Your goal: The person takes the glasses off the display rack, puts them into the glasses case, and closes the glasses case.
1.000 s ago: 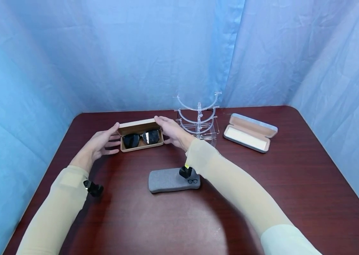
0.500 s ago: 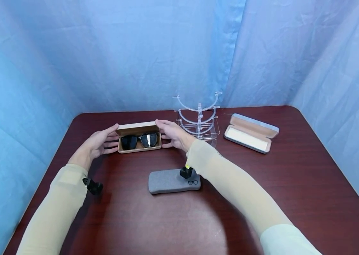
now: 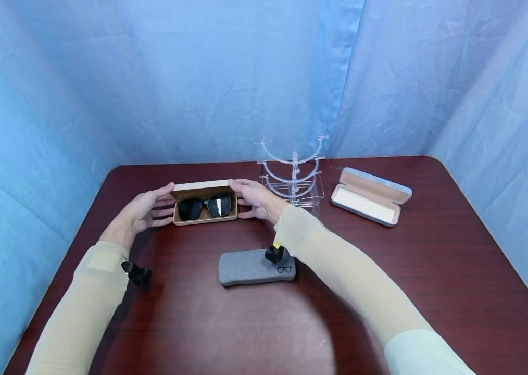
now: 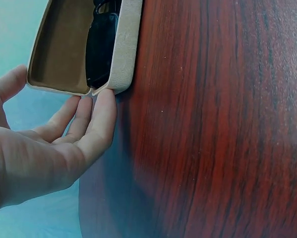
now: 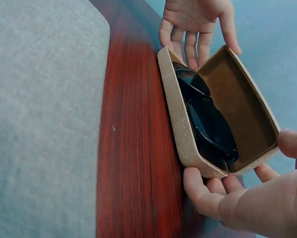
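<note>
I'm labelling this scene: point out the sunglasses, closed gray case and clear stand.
Sunglasses (image 3: 190, 209): head view, image-left lens.
Closed gray case (image 3: 249, 267): head view, lid top.
Clear stand (image 3: 294, 177): head view, central post.

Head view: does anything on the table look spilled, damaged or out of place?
Nothing looks spilled or damaged. At most, the open blue-grey case right of the clear stand lies askew on the table. The sunglasses sit inside the beige case, held between left hand and right hand.
</note>
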A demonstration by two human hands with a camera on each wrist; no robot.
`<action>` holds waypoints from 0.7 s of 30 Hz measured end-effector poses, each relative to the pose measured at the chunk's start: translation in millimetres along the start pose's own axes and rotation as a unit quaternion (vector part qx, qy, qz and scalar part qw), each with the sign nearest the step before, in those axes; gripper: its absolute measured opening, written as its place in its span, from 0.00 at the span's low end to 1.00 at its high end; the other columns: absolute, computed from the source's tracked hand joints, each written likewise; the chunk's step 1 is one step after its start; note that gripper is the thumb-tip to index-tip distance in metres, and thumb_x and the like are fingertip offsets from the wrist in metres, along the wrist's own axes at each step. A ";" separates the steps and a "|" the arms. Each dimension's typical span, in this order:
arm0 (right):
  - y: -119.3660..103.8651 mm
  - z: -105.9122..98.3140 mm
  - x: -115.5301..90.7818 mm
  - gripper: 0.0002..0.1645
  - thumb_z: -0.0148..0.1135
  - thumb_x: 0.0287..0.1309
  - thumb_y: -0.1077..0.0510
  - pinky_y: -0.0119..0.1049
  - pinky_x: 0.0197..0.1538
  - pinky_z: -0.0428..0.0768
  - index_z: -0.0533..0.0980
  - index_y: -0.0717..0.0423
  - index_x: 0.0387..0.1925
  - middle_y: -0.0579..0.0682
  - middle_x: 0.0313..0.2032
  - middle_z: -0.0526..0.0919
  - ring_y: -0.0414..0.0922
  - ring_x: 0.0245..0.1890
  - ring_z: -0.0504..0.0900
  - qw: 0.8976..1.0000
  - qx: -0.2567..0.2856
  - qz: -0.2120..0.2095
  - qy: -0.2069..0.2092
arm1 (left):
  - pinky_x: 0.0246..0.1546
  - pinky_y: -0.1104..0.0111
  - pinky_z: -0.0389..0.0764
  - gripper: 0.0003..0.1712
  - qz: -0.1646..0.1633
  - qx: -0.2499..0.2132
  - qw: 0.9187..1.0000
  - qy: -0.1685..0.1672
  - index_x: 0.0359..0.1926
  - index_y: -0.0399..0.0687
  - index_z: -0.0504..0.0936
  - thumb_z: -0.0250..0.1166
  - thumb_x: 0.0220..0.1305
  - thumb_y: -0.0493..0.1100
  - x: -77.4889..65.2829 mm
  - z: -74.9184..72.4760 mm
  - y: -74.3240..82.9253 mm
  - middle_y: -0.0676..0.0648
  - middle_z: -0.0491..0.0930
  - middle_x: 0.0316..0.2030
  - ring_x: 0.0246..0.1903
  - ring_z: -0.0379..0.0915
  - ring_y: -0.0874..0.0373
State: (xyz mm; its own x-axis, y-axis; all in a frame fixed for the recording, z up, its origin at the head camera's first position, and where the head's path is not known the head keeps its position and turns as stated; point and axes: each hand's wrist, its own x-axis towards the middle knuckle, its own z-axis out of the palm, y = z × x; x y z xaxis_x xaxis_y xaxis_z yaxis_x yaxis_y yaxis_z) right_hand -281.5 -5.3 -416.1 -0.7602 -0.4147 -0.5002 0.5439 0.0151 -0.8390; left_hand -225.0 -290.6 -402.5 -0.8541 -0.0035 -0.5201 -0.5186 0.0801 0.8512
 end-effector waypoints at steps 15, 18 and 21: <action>-0.5 -3.9 -5.0 0.30 0.54 0.76 0.49 0.58 0.66 0.71 0.63 0.47 0.75 0.51 0.75 0.60 0.56 0.72 0.59 1.000 -0.011 -0.001 -0.024 | 0.63 0.57 0.74 0.53 0.001 -0.031 0.999 -0.015 0.79 0.49 0.54 0.66 0.64 0.67 -3.2 -0.5 -2.4 0.40 0.51 0.77 0.71 0.56 0.43; -0.7 -4.3 -6.0 0.31 0.54 0.76 0.49 0.58 0.67 0.71 0.63 0.48 0.75 0.51 0.75 0.59 0.55 0.73 0.59 0.999 -0.014 0.000 -0.030 | 0.59 0.60 0.78 0.52 0.003 -0.031 0.999 -0.018 0.80 0.49 0.53 0.65 0.66 0.66 -3.6 -2.4 -4.0 0.39 0.51 0.77 0.70 0.57 0.44; -1.1 -3.2 -7.0 0.32 0.53 0.77 0.50 0.58 0.67 0.71 0.61 0.48 0.77 0.51 0.76 0.58 0.55 0.74 0.58 0.999 -0.017 -0.001 -0.038 | 0.54 0.63 0.81 0.51 0.001 -0.029 1.000 -0.006 0.79 0.51 0.55 0.66 0.65 0.65 -2.6 -5.3 -6.1 0.40 0.54 0.76 0.67 0.61 0.46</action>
State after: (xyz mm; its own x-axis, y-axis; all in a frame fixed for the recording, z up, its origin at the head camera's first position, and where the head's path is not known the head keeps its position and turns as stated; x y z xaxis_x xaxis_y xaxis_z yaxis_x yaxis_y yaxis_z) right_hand -277.9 0.5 -412.4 -0.7313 -0.4831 -0.4816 0.5289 0.0444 -0.8475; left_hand -219.8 -296.3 -406.0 -0.8545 0.0087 -0.5193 -0.5191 0.0219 0.8544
